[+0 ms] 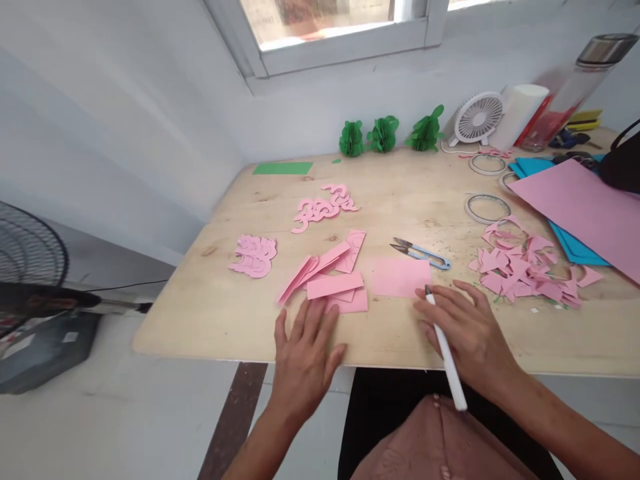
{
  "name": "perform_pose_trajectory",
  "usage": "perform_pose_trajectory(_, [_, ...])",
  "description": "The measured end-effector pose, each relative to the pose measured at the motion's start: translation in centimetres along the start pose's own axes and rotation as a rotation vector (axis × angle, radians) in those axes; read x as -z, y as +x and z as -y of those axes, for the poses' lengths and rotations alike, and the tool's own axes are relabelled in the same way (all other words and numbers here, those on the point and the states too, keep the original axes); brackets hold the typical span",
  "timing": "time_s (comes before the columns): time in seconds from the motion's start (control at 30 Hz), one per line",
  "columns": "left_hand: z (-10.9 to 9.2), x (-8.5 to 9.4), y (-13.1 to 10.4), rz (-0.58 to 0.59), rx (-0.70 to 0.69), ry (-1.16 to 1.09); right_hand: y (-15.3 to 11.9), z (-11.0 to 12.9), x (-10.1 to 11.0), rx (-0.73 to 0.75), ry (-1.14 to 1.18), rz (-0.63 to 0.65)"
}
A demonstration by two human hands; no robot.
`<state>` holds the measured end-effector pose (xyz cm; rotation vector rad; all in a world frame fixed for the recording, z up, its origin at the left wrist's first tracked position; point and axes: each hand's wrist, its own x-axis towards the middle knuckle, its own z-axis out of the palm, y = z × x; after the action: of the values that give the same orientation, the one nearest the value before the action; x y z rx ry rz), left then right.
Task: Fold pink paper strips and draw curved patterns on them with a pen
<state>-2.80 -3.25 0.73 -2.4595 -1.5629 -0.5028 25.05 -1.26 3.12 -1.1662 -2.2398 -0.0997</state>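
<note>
Now a flat pink sheet (400, 277) is lying just beside the snips (424, 255), seemingly unmarked; at its corner the right hand (467, 333) is gripping a white pen (447, 357). The left hand (304, 353) is resting fingers-spread, apparently gripping nothing, against folded pink strips (334, 285), mostly looking uncut. Beyond, curvy pink cut-outs (320, 211) are sitting apparently finished; scraps (517, 272) are lying rightward.

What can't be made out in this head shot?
In the head view:
Palm of the right hand: hidden by its back.
Pink strips: lower ones partly covered by upper ones.
Black fan: cut off by left edge.
Black object: cut off by right edge.
Window: scene beyond blurred.
</note>
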Motion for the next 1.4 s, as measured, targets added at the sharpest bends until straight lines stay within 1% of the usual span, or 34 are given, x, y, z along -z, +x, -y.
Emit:
perform_pose_trajectory(0.07, [0.1,0.1,0.6,-0.054,0.038,-0.005,0.5,-1.6,-0.1,0.020,-0.069,0.053])
perform_pose_trajectory(0.17, [-1.4,0.3,1.4,-0.102,0.011,-0.093,0.6,-2.6,-0.4,0.057,-0.107,0.146])
perform_pose_trajectory(0.3, [-4.2,0.1,2.5,-0.078,-0.036,-0.201,-0.5,-1.8,0.1,0.073,-0.072,0.196])
perform_pose_trajectory(0.37, [-5.1,-0.2,2.8,-0.041,-0.101,-0.230,-1.4,-1.2,0.7,0.068,-0.044,0.206])
perform_pose_trajectory(0.43, [-5.5,-0.6,3.1,-0.003,-0.160,-0.248,-2.3,-0.9,1.2,0.060,-0.028,0.198])
perform_pose_trajectory(0.5, [-5.6,-0.9,3.4,0.013,-0.172,-0.238,-2.7,-1.0,1.5,0.049,-0.029,0.162])
perform_pose_trajectory(0.6, [-5.0,-1.4,4.5,-0.004,-0.168,-0.165,-2.4,-1.8,1.3,0.035,-0.069,0.096])
perform_pose_trajectory(0.63, [-4.7,-1.5,5.0,-0.011,-0.193,-0.128,-2.1,-2.0,1.2,0.041,-0.079,0.094])
perform_pose_trajectory(0.7, [-4.3,-1.4,6.1,-0.020,-0.287,-0.049,-1.4,-2.4,0.9,0.062,-0.087,0.114])
perform_pose_trajectory(0.83, [-3.8,-0.5,7.9,0.036,-0.463,0.076,-0.9,-2.5,0.5,0.083,-0.061,0.163])
perform_pose_trajectory(0.93, [-3.8,0.0,8.6,0.057,-0.519,0.112,-1.0,-2.3,0.4,0.069,-0.056,0.145])
perform_pose_trajectory(1.07, [-3.7,-0.3,9.0,-0.001,-0.499,0.057,-0.7,-2.1,0.0,0.054,-0.040,0.111])
perform_pose_trajectory(1.13, [-3.7,-0.6,8.9,-0.048,-0.458,-0.002,-0.3,-2.2,-0.2,0.055,-0.037,0.088])
perform_pose_trajectory(1.2, [-3.7,-0.7,8.6,-0.072,-0.396,-0.092,0.0,-2.2,-0.4,0.052,-0.035,0.057])
perform_pose_trajectory(1.3, [-4.1,-0.1,7.1,-0.065,-0.300,-0.267,-0.2,-2.0,0.2,0.038,0.016,0.030])
perform_pose_trajectory(1.4, [-4.8,0.9,5.0,-0.076,-0.200,-0.440,-1.2,-1.1,1.4,-0.015,0.168,0.072])
